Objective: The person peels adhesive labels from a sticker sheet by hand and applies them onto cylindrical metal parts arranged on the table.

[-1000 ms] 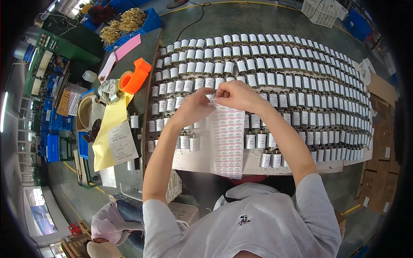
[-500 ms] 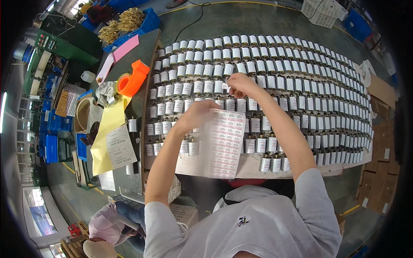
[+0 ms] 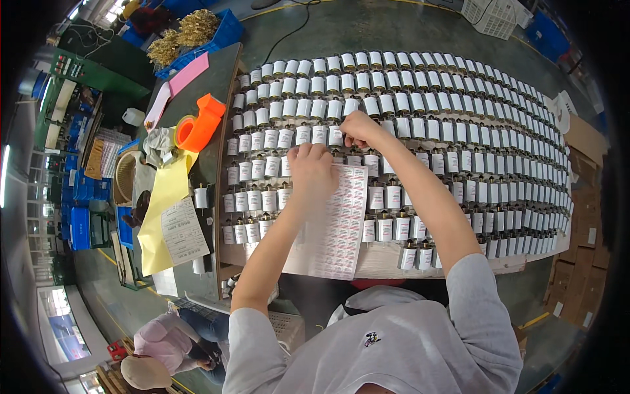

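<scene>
My left hand (image 3: 312, 172) is closed on the upper edge of a sheet of printed stickers (image 3: 346, 220), white with red and dark print. The sheet hangs over rows of cylinders toward the table's near edge, its left part smeared by motion. Just right of and beyond it, my right hand (image 3: 362, 129) has its fingers bent and pressed together over one cylinder in the row. What they hold, if anything, is hidden. Beside those fingertips stands a white-wrapped cylinder (image 3: 335, 136) bearing printed text. Cylinders to its left carry similar print; many farther back look plain white.
Many rows of cylinders cover the pale tabletop (image 3: 384, 258). On the darker side table (image 3: 226, 98) lie an orange tape dispenser (image 3: 201, 123), yellow paper (image 3: 159, 210) and a pink sheet (image 3: 189, 72). A person in pink (image 3: 161, 345) sits at lower left; cardboard boxes (image 3: 577, 253) stand right.
My left hand has shifted right over the sheet's top, and the sheet has slid slightly left and nearer. A small white label seen earlier at my right fingertips is now out of sight.
</scene>
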